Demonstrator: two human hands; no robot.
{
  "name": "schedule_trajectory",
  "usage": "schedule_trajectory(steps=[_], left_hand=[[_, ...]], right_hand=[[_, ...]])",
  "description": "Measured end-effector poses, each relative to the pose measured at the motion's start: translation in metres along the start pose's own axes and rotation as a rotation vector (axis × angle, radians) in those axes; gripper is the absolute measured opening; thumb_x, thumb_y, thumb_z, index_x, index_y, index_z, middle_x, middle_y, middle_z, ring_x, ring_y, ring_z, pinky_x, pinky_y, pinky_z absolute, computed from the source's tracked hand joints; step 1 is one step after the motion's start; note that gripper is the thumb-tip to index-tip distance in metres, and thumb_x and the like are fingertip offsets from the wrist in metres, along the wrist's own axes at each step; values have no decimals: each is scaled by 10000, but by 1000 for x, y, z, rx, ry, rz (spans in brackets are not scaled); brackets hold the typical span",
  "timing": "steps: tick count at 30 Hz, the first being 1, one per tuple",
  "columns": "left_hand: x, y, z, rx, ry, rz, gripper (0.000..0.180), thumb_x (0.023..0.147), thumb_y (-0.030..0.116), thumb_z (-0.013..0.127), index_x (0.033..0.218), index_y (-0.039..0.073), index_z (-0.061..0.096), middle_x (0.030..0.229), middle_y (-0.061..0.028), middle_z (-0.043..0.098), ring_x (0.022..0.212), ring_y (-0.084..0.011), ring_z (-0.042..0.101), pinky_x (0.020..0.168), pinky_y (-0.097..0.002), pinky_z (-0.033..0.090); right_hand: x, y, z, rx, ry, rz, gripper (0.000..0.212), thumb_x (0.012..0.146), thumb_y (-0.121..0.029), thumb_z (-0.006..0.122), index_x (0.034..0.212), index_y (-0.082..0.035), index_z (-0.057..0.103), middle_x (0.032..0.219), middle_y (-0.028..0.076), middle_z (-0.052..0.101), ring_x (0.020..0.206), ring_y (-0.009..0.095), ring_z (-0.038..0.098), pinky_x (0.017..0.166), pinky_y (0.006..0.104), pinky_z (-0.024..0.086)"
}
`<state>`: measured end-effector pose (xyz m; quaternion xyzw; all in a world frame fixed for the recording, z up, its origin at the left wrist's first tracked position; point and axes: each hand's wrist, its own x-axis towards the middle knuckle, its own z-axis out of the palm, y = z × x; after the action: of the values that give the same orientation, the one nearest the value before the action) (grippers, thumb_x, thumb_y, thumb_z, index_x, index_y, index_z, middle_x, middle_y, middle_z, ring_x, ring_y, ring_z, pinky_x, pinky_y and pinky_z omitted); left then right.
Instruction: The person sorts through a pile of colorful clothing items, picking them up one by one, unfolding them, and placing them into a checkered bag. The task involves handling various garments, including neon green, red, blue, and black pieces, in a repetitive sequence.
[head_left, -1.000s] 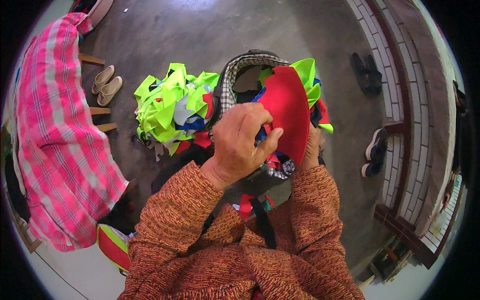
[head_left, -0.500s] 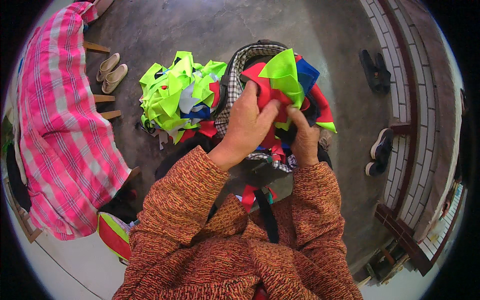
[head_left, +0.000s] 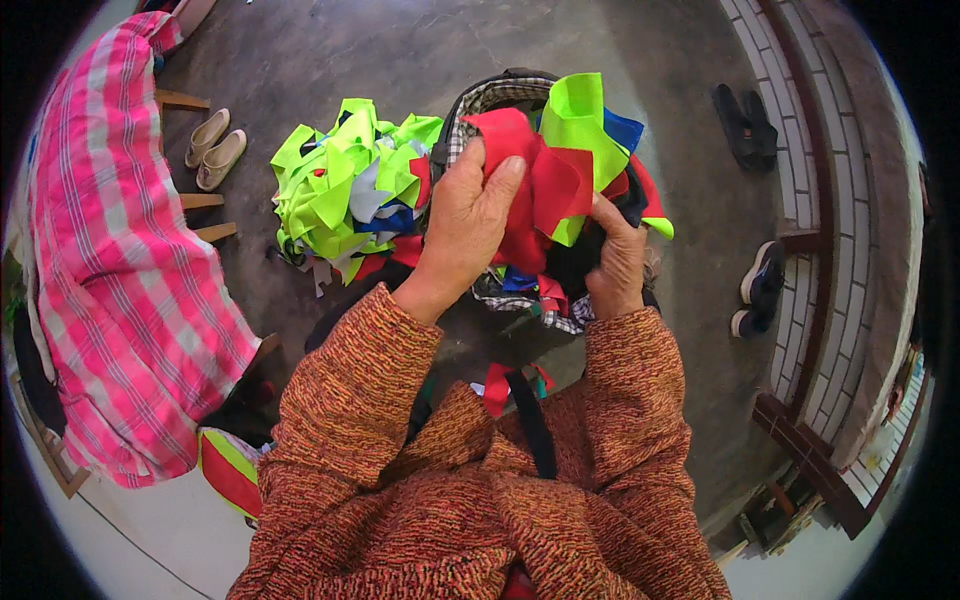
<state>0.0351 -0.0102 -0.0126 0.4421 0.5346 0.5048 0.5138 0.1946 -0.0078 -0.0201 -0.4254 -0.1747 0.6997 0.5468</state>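
Two bare hands meet over a dark-rimmed bag (head_left: 512, 92) with a checked lining, and red cloth (head_left: 562, 190) spans the gap between them. The left hand (head_left: 462, 222) pinches it near its left edge, thumb laid flat on the front and the fingers mostly hidden behind. From that grip the cloth lies to the right, its longer spread slanting from upper left to lower right, with a fold or a second layer standing forward; I cannot tell which. Its right-hand flap comes close to the thumb of the right hand (head_left: 615, 255), which sits below the green cloth (head_left: 580, 125). How tightly the right fingers close, and on which layer, cannot be told. The left hand has the firmer hold; the right is nearer the flap's lower right corner. Blue cloth (head_left: 622, 130) shows behind the green, and a mostly green heap (head_left: 340, 190) lies left of the bag.
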Motion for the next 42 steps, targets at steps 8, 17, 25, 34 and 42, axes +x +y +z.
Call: schedule_trajectory(steps=[8, 17, 25, 34, 42], left_hand=[[-8, 16, 6, 197, -100, -159, 459, 795, 226, 680, 1123, -29, 486, 1042, -104, 602, 927, -144, 575, 802, -280, 469], [7, 14, -9, -557, 128, -232, 279, 866, 46, 487, 1139, 12, 536, 1034, -41, 615, 881, -118, 590, 785, -266, 481], [11, 23, -18, -610, 163, -195, 271, 901, 90, 496, 1163, 23, 514, 1048, -63, 615, 915, -127, 601, 805, -275, 487], [-5, 17, 14, -216, -120, -171, 622, 740, 191, 756, 1226, 23, 406, 1100, -65, 558, 1003, -142, 546, 862, -283, 457], [-4, 8, 7, 11, -32, -112, 539, 714, 53, 693, 1183, 10, 431, 1037, -68, 579, 921, -143, 575, 822, -276, 464]], right_hand=[[-6, 12, 2, -329, 13, -132, 491, 718, -6, 715, 1164, -13, 511, 1093, 81, 591, 951, 172, 597, 847, 307, 489], [3, -6, -7, 204, 44, 90, 396, 855, -187, 577, 1196, 2, 510, 1131, 130, 599, 999, 240, 603, 890, 370, 479], [3, -13, -4, 177, 66, -4, 377, 879, -211, 538, 1202, -19, 514, 1131, 112, 595, 1017, 228, 589, 893, 360, 468], [-9, 5, 5, -257, 34, -120, 305, 899, -220, 548, 1126, -18, 562, 1055, 48, 610, 935, 138, 587, 839, 279, 461], [-10, 7, 3, -424, -8, -135, 368, 925, -279, 491, 1152, 5, 550, 1086, 76, 607, 975, 151, 584, 862, 290, 456]])
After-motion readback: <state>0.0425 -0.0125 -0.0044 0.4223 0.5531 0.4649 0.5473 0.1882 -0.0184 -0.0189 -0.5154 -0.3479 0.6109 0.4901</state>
